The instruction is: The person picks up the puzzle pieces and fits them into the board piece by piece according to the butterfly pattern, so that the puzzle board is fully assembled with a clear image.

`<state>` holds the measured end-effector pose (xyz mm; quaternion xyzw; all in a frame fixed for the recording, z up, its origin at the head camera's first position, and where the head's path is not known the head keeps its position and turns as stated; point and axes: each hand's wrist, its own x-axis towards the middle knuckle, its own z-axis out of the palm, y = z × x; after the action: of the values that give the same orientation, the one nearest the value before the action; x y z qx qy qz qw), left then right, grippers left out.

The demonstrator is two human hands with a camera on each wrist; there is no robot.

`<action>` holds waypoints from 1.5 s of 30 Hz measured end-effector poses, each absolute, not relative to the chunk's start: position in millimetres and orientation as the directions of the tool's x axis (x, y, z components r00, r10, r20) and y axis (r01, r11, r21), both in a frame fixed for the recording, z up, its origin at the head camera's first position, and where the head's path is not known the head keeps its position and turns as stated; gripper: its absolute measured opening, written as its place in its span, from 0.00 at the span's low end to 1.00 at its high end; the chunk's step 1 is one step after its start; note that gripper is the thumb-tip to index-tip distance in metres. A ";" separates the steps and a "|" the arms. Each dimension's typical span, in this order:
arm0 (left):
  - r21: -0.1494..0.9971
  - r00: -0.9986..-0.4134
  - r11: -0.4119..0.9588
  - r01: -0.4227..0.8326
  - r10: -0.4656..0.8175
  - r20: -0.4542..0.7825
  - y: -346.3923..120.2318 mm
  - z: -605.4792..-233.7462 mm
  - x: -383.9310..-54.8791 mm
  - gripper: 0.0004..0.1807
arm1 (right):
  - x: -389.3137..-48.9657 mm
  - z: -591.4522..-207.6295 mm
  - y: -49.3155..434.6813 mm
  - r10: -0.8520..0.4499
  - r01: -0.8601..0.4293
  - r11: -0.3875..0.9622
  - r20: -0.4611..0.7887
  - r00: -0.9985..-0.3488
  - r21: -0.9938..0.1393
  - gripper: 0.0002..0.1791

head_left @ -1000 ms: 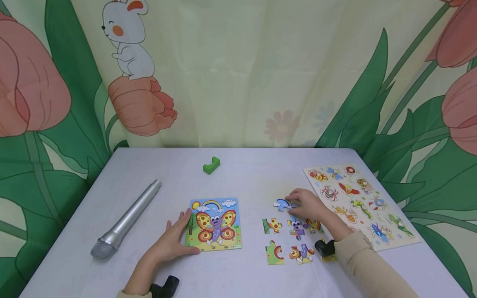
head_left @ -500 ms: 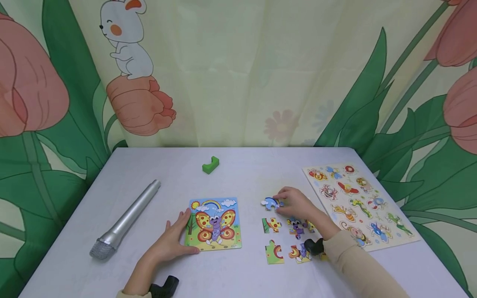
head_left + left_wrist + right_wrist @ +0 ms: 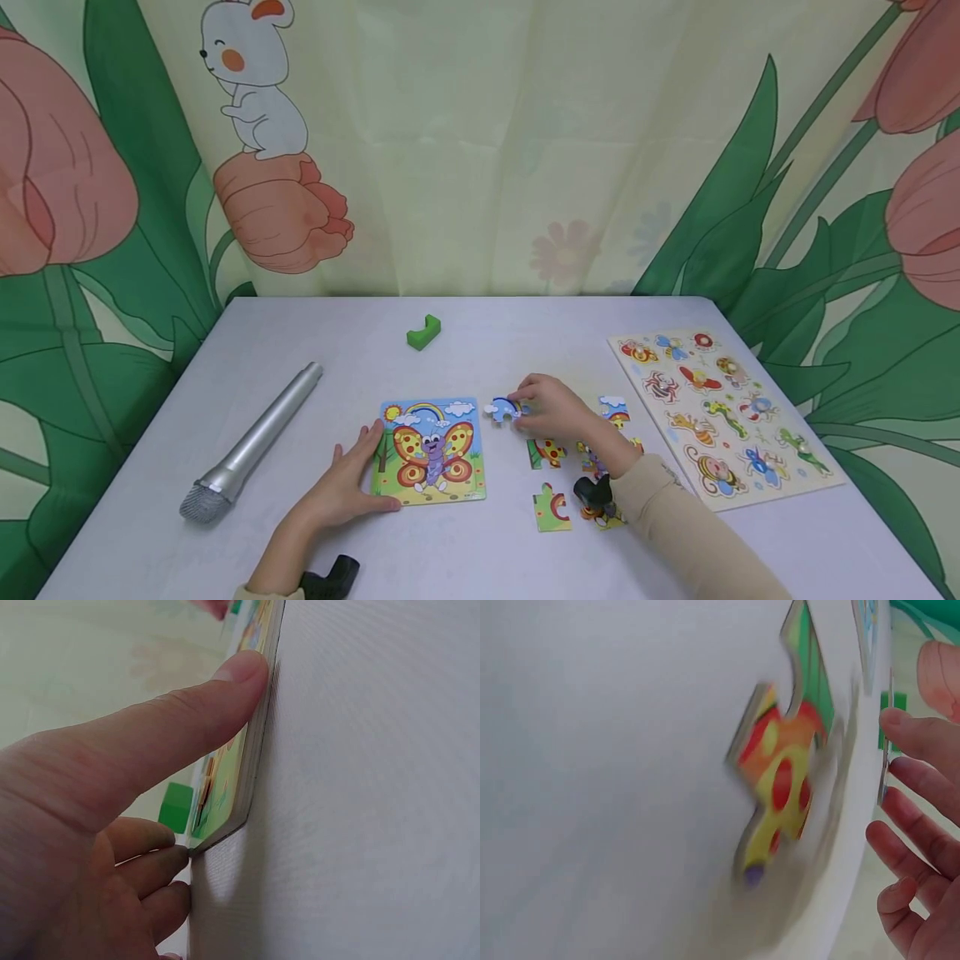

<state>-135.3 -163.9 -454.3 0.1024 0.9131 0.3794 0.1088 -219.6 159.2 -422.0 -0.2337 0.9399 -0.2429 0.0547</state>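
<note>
My right hand (image 3: 555, 410) pinches a jigsaw piece (image 3: 504, 409) with a blue sky, cloud and rainbow print between thumb and fingers. In the right wrist view the held piece appears edge-on as a thin strip. It is close to the right side of the square butterfly puzzle board (image 3: 431, 492). My left hand (image 3: 348, 479) rests against that board at its left side, thumb laid straight along the near edge (image 3: 251, 750) and fingers by the left edge. Below the right hand lie other jigsaw pieces, among them a pizza-spotted wing piece (image 3: 784, 776) and a green corner piece (image 3: 551, 510).
A silver microphone (image 3: 255, 442) lies at the left of the table. Toward the back is a green block (image 3: 424, 332). An insect picture board (image 3: 720, 417) lies at the right. The right forearm passes over several loose pieces, hiding some of them.
My right hand has carried the rainbow piece leftward toward the butterfly board, uncovering another sky piece behind it. The left hand and the board have stayed in place.
</note>
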 end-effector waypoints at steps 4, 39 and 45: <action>0.718 -0.954 0.688 0.103 0.272 -0.123 -163.9 -454.0 -135.0 0.64 | -220.2 -419.5 143.9 -0.472 -0.404 0.772 -0.015 -0.882 -0.491 0.20; 0.717 -0.953 0.690 0.099 0.272 -0.130 -165.3 -455.2 -136.2 0.64 | -233.6 -423.9 52.6 -0.592 -0.497 0.758 -0.124 -0.797 -0.423 0.20; 0.717 -0.953 0.690 0.102 0.275 -0.129 -165.2 -455.3 -136.3 0.64 | -232.9 -424.9 47.6 -0.598 -0.521 0.764 -0.117 -0.793 -0.381 0.20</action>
<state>-136.3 -165.2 -455.3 0.1035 0.9121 0.3800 0.1136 -232.9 47.6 -424.9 -0.3002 0.9319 -0.1671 0.1164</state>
